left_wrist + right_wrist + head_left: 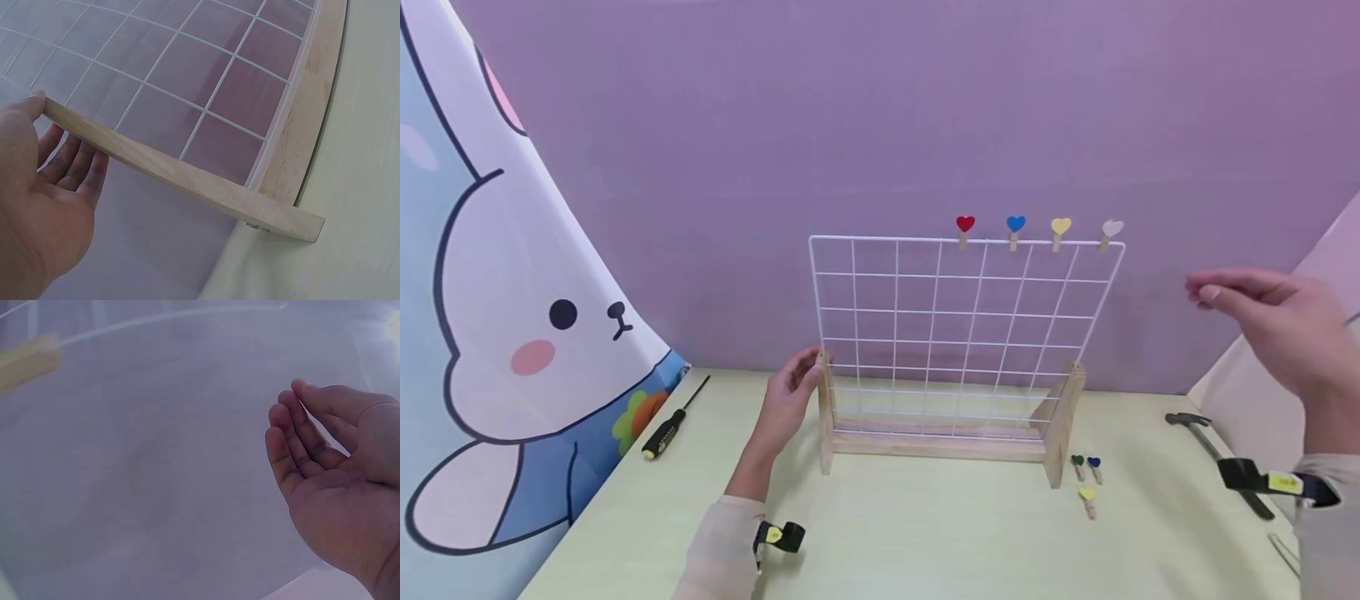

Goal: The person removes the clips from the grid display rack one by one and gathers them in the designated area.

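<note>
A white wire grid (pixel 955 310) stands upright in a wooden stand (pixel 936 446). My left hand (pixel 790 396) pinches the top of the stand's left wooden upright (pixel 169 165) between thumb and fingers. Along the right half of the grid's top edge sit several heart clothespins: red (pixel 966 224), blue (pixel 1016 223), yellow (pixel 1061 226) and white (pixel 1112 228). To the right of the grid my right hand (pixel 1273 317) hovers in the air, fingers loosely bent and close to the thumb. The right wrist view shows nothing held in that hand (pixel 337 469).
On the table (pixel 925 533), by the stand's right foot, lie a green clothespin (pixel 1078 467), a dark blue one (pixel 1095 469) and a yellow one (pixel 1087 502). A screwdriver (pixel 666 429) lies far left, a hammer (pixel 1206 442) at right. A purple backdrop (pixel 700 167) rises behind.
</note>
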Available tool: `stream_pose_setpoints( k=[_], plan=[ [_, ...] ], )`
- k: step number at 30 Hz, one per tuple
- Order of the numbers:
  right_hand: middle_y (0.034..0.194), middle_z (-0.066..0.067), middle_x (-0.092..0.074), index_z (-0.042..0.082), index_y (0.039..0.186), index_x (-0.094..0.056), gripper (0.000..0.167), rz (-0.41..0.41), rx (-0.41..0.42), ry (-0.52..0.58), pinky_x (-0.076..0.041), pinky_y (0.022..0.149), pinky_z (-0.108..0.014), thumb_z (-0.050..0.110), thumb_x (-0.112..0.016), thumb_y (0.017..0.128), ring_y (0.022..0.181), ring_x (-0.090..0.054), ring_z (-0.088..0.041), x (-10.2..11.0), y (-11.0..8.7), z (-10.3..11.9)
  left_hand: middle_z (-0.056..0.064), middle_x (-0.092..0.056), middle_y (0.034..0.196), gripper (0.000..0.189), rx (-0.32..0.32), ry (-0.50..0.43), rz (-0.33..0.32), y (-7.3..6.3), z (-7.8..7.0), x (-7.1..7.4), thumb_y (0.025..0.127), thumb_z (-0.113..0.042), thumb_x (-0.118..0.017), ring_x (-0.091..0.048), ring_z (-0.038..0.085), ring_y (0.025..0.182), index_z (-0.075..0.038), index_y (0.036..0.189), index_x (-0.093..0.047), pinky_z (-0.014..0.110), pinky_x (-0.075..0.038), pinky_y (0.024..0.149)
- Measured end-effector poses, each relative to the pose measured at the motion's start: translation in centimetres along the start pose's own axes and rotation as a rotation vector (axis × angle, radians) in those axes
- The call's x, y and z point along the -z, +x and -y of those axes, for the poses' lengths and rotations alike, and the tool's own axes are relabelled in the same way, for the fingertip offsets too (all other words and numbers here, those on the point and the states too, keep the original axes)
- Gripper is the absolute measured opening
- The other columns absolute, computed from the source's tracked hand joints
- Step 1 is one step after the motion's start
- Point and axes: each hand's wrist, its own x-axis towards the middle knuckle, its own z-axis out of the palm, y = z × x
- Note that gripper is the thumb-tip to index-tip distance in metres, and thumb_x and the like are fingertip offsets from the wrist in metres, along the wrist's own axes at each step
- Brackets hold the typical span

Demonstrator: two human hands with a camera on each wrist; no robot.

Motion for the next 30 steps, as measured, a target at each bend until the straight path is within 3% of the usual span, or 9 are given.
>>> stream_pose_setpoints(
  k=[3,7,14,20,24,30],
  plan=[
    [0.098,0.003,-0.082,-0.006,0.114,-0.075,0.022,0.026,0.099,0.202,-0.055,0.085,-0.008,-0.011,-0.063,0.095,0.089,-0.075,-0.004,-0.7,1.3,2.0,0.022,-0.064,0.138,0.046,0.006,0.004,-0.007,-0.1,0.0,0.1,0.107,-0.022,-0.058,-0.063,0.002,0.114,0.001,0.146,-0.051,0.012,-0.05,0.102],
    [0.097,-0.001,-0.082,-0.011,0.114,-0.072,0.022,0.042,0.156,0.254,-0.055,0.086,-0.01,-0.012,-0.064,0.094,0.088,-0.074,-0.009,-1.5,2.6,4.4,0.021,-0.064,0.138,0.044,0.01,0.009,-0.011,-0.1,0.0,0.1,0.107,-0.023,-0.058,-0.063,0.003,0.114,-0.001,0.145,-0.053,0.012,-0.05,0.101],
    [0.099,0.007,-0.081,-0.003,0.118,-0.075,0.023,0.015,0.08,0.008,-0.049,0.091,-0.005,0.001,-0.069,0.096,0.091,-0.073,-0.002,-2.9,4.3,8.0,0.022,-0.064,0.138,0.048,0.01,0.009,-0.008,0.0,0.1,0.1,0.107,-0.023,-0.058,-0.063,0.002,0.113,0.003,0.146,-0.05,0.012,-0.05,0.101],
    [0.1,0.006,-0.081,-0.002,0.122,-0.074,0.027,0.062,0.032,0.034,-0.044,0.097,-0.006,0.006,-0.072,0.096,0.096,-0.072,-0.003,-4.5,5.6,9.6,0.023,-0.064,0.138,0.046,0.012,-0.002,-0.009,-0.1,0.1,-0.1,0.106,-0.021,-0.059,-0.063,0.001,0.112,0.002,0.145,-0.052,0.012,-0.05,0.101],
    [0.103,0.009,-0.08,0.002,0.126,-0.073,0.031,0.082,0.022,-0.061,-0.044,0.096,-0.005,0.012,-0.073,0.097,0.097,-0.072,-0.002,-5.6,6.3,10.4,0.023,-0.063,0.138,0.046,0.009,-0.006,-0.003,0.1,0.1,-0.2,0.106,-0.022,-0.059,-0.063,0.001,0.113,0.001,0.145,-0.052,0.012,-0.05,0.102],
    [0.104,0.005,-0.08,0.001,0.123,-0.074,0.029,0.149,0.021,0.041,-0.049,0.092,-0.008,0.009,-0.074,0.095,0.096,-0.072,-0.006,-7.7,7.6,11.2,0.022,-0.064,0.137,0.044,0.01,-0.002,-0.011,0.2,0.2,-0.3,0.106,-0.022,-0.059,-0.063,0.001,0.113,-0.001,0.145,-0.053,0.012,-0.05,0.102]
  ],
)
